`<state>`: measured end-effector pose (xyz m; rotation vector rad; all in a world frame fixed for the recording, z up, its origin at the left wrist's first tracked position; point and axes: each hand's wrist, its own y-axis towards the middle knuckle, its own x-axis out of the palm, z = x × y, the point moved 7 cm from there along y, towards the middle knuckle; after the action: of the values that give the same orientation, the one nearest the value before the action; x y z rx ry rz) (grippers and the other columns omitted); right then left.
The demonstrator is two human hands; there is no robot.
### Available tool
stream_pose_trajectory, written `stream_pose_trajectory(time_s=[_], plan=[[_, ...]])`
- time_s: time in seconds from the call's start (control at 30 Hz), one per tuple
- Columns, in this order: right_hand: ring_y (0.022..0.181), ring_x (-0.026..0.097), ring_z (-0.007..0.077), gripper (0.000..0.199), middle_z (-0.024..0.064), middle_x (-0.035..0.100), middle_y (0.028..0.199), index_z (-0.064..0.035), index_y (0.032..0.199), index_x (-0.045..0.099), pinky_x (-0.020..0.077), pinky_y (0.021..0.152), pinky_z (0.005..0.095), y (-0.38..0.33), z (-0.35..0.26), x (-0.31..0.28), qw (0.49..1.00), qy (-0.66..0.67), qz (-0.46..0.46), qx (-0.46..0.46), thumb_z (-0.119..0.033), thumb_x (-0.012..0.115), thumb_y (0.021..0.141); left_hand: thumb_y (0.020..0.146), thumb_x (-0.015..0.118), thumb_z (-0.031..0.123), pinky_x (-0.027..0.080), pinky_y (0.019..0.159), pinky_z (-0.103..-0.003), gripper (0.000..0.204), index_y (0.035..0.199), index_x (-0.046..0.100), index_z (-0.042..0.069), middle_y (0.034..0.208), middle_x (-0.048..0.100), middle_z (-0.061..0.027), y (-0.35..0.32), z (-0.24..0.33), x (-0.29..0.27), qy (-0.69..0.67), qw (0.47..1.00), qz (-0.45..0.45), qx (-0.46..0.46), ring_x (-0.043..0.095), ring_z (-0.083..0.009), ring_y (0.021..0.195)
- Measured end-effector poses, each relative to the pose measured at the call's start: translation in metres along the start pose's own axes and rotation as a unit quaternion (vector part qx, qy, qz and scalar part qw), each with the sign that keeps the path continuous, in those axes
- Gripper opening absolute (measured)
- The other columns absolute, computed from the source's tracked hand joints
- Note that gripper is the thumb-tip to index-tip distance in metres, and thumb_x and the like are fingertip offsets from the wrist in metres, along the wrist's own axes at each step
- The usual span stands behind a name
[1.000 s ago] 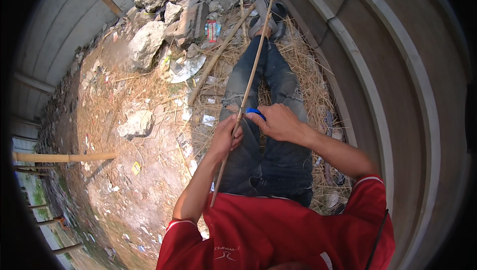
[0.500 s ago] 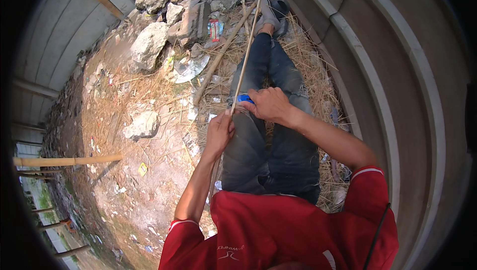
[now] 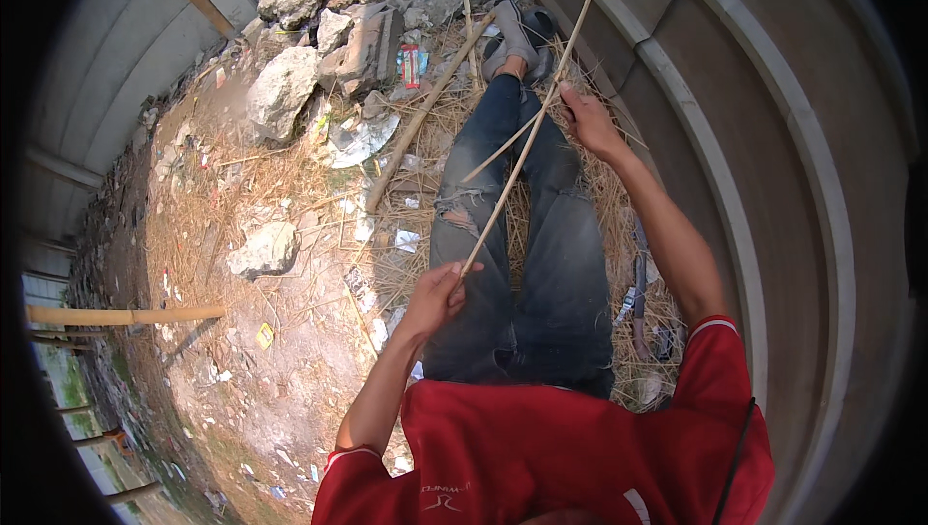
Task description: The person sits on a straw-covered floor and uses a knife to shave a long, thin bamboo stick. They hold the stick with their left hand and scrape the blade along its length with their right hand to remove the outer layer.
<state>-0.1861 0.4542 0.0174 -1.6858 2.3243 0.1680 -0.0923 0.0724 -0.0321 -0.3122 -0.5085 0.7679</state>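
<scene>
My left hand (image 3: pixel 437 299) pinches the lower end of a long, thin, pale stick (image 3: pixel 509 184) above my left thigh. The stick slants up and to the right, past my shins. Closed near its upper part, my right hand (image 3: pixel 588 119) has its thumb and fingertips at the stick. A shorter thin stick (image 3: pixel 495 152) runs from that crossing point down and left over my jeans. Whether it is a separate piece or split off the long one, I cannot tell. My legs in dark, torn jeans (image 3: pixel 483 312) stretch out beneath both hands.
Close on my right rises a ribbed wall (image 3: pixel 735 138). Pale rocks (image 3: pixel 282 90) and a broken block lie ahead to the left, beside a thicker stick (image 3: pixel 425 109). Straw and litter cover the ground. A bamboo pole (image 3: pixel 126 315) juts in from the left.
My right hand has moved away from the left, up and right along the stick. The blue object in it no longer shows. The stick tilts further right, and the shorter stick is now visible.
</scene>
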Motion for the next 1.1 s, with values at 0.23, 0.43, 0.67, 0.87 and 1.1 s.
stream_pose_trajectory(time_s=[0.23, 0.43, 0.67, 0.87, 1.1], plan=[[0.045, 0.031, 0.0092, 0.049, -0.0043, 0.037, 0.053, -0.0118, 0.072, 0.049, 0.0256, 0.046, 0.0274, -0.033, -0.01, 0.01, 0.95, 0.265, -0.149, 0.077, -0.052, 0.062, 0.097, 0.113, 0.043, 0.031, 0.029, 0.05, -0.023, 0.042, 0.13, 0.065, -0.001, 0.063, 0.038, 0.0057, -0.003, -0.008, -0.003, -0.002, 1.0, -0.019, -0.002, 0.034, -0.0051, 0.053], [0.057, 0.048, 0.0129, 0.03, -0.0007, 0.049, 0.058, -0.0055, 0.08, 0.064, 0.0366, 0.057, 0.0317, -0.039, -0.015, -0.034, 0.967, -0.241, -0.089, -0.008, -0.032, 0.078, 0.077, 0.113, 0.044, 0.033, 0.029, 0.051, -0.022, 0.043, 0.13, 0.067, 0.0, 0.062, 0.038, 0.0057, -0.004, -0.021, -0.01, 0.044, 0.999, -0.015, 0.007, 0.035, -0.0044, 0.054], [0.053, 0.051, 0.0128, 0.034, -0.0007, 0.054, 0.06, -0.0031, 0.09, 0.071, 0.0366, 0.051, 0.0318, -0.06, 0.004, -0.042, 0.981, -0.032, -0.147, 0.123, -0.035, 0.082, 0.084, 0.112, 0.045, 0.031, 0.027, 0.046, -0.022, 0.042, 0.131, 0.064, -0.002, 0.061, 0.04, 0.0049, -0.003, -0.018, -0.015, -0.05, 0.998, 0.018, -0.022, 0.034, -0.0051, 0.049], [0.061, 0.055, 0.0176, 0.038, 0.0033, 0.062, 0.071, -0.0018, 0.105, 0.074, 0.0435, 0.061, 0.0333, -0.073, -0.068, -0.035, 0.976, -0.198, 0.091, -0.029, -0.034, 0.084, 0.086, 0.112, 0.047, 0.032, 0.027, 0.046, -0.022, 0.043, 0.13, 0.064, -0.003, 0.06, 0.039, 0.0048, -0.003, -0.01, -0.019, -0.019, 0.998, 0.048, -0.018, 0.033, -0.0054, 0.049], [0.094, 0.071, 0.0285, 0.038, 0.0097, 0.071, 0.111, -0.0056, 0.106, 0.077, 0.0551, 0.082, 0.0377, -0.047, -0.095, -0.04, 0.903, -0.284, 0.139, -0.291, -0.034, 0.086, 0.082, 0.112, 0.047, 0.033, 0.028, 0.046, -0.022, 0.044, 0.13, 0.064, -0.003, 0.061, 0.04, 0.0041, 0.001, -0.019, 0.0, -0.001, 1.0, -0.005, -0.009, 0.035, -0.0057, 0.05]])
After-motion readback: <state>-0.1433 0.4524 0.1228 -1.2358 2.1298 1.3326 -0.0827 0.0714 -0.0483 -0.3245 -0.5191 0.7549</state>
